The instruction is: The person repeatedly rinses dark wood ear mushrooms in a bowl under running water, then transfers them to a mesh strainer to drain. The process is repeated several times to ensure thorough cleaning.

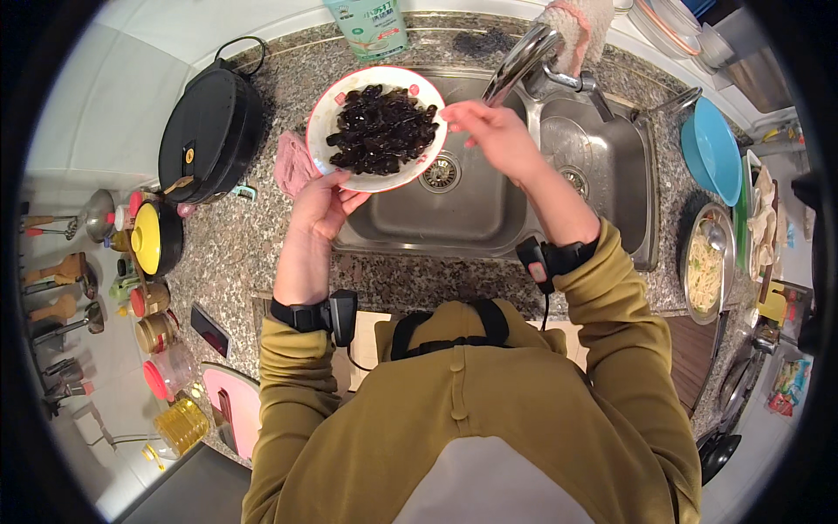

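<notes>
A plate (320,128) of dark pieces (384,131) is grasped by the left grip (321,208); whether by the right grip (499,135) cannot be told. A far green pouch (371,31) is printed.

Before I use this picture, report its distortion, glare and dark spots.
Head view: the counter bows, and the picture's rim goes black; head view: bright highlights streak the faucet; head view: the dark pieces on the white plate merge together.

mustard top (367,410) | pale panel (467,485) | black straps (406,335) | black wrist modules (343,319), right one red-marked | thin black cables (546,311)
</notes>
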A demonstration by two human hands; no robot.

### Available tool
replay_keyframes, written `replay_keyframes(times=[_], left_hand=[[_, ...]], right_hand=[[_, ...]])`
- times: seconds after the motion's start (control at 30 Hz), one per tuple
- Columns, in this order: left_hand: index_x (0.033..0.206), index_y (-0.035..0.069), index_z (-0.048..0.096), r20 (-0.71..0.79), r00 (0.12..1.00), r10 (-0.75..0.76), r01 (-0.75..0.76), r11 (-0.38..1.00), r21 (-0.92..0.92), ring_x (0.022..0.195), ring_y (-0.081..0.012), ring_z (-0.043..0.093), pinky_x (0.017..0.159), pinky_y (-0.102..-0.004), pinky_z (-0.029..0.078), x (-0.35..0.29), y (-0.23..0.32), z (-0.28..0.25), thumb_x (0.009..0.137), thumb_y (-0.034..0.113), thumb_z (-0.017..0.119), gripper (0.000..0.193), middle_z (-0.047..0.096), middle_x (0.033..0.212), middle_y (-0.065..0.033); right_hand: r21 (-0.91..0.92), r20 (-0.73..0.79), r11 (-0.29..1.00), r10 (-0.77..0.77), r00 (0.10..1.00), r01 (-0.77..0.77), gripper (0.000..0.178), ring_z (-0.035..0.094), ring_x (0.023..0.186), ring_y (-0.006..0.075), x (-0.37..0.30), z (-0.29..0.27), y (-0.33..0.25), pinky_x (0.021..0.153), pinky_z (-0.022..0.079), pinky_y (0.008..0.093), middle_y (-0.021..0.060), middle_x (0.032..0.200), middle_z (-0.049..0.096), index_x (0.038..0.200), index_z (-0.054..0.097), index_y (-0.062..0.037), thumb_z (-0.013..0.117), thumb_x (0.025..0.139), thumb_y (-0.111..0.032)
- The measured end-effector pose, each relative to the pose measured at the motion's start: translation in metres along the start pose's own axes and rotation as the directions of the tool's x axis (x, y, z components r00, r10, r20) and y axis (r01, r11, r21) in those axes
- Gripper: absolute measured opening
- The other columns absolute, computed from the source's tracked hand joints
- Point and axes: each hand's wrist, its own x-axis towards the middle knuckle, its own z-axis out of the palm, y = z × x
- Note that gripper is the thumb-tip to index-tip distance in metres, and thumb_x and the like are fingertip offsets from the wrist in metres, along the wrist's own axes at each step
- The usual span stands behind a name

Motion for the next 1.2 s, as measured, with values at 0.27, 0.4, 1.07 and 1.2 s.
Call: replay_keyframes(times=[0.27, 0.4, 1.07, 1.2], left_hand=[[0.106, -0.001, 0.054, -0.085, 0.996, 0.008, -0.009, 1.000, -0.010, 0.087, -0.0268, 0.069, 0.079, -0.0422, 0.062, -0.010, 0.012, -0.026, 0.091, 0.004, 0.054, 0.016, 0.065, 0.099, -0.0144], [0.103, 0.000, 0.055, -0.104, 0.994, 0.026, -0.031, 0.999, -0.043, 0.080, -0.0220, 0.067, 0.078, -0.0391, 0.062, -0.023, 0.025, -0.038, 0.091, 0.006, 0.056, 0.014, 0.065, 0.092, -0.0114], [0.116, -0.004, 0.048, -0.098, 0.995, -0.033, 0.042, 0.996, 0.084, 0.088, -0.0280, 0.070, 0.068, -0.0370, 0.065, -0.027, 0.123, -0.087, 0.090, 0.006, 0.057, 0.029, 0.064, 0.102, -0.0163], [0.117, -0.004, 0.048, -0.076, 0.997, -0.034, 0.038, 0.998, 0.051, 0.088, -0.0287, 0.070, 0.069, -0.0377, 0.064, -0.026, 0.125, -0.091, 0.090, 0.005, 0.057, 0.029, 0.064, 0.103, -0.0183]], right_hand=[[0.589, -0.008, 0.764, 0.330, 0.944, -0.262, 0.028, 0.065, 0.085, 0.0157, 0.017, -0.004, 0.028, 0.070, 0.051, 0.0278, 0.0048, 0.099, 0.067, 0.116, 0.061, -0.0033, 0.048, 0.099, -0.022], [0.475, -0.315, 0.713, 0.685, 0.657, -0.516, 0.034, 0.058, 0.105, 0.0248, 0.012, 0.055, 0.069, 0.087, 0.045, 0.0401, 0.0118, 0.117, 0.062, 0.120, 0.059, -0.0023, 0.053, 0.091, -0.019], [-0.528, -0.428, 0.348, 0.679, 0.597, -0.775, 0.061, 0.031, 0.138, 0.0258, 0.193, 0.152, 0.206, 0.104, 0.039, 0.0433, -0.0031, 0.162, 0.008, 0.150, 0.031, -0.0133, 0.050, 0.093, -0.023], [-0.538, -0.397, 0.346, 0.700, 0.593, -0.769, 0.060, 0.035, 0.136, 0.0280, 0.195, 0.156, 0.205, 0.105, 0.038, 0.0431, 0.0013, 0.159, 0.017, 0.147, 0.036, -0.0114, 0.053, 0.091, -0.026]])
